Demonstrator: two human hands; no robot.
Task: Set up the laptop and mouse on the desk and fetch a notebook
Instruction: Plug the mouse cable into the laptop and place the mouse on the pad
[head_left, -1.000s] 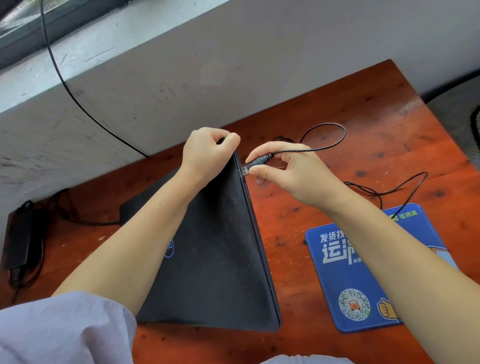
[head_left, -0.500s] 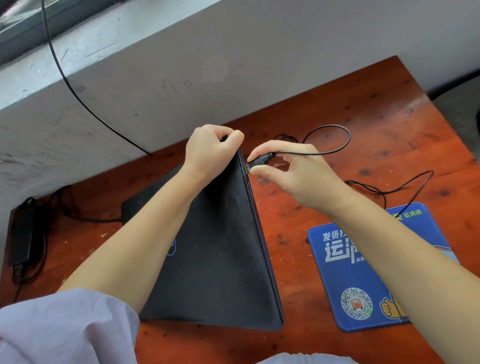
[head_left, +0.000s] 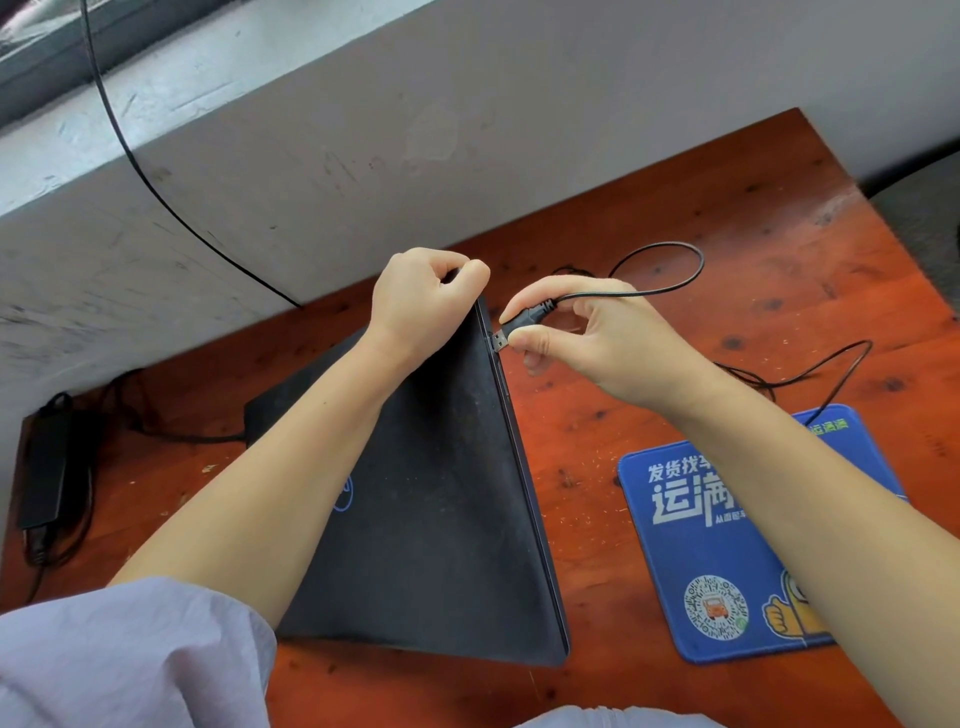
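Frame centre: left hand (head_left: 426, 306) grips tilted laptop (head_left: 441, 499) corner; right hand (head_left: 597, 338) pinches USB plug (head_left: 511, 332) at its edge.

Reddish-brown wooden desk (head_left: 597, 431) under my hands, scuffed, dotted with pale crumbs. Closed black laptop (head_left: 447, 519) lies on it, far corner raised in my left grip. Blue printed rectangular mouse pad (head_left: 691, 561) flat below-right of my right pinch. Thin black cable (head_left: 810, 366) loops beyond that pinch. Black power brick (head_left: 44, 467) far left of left grip.
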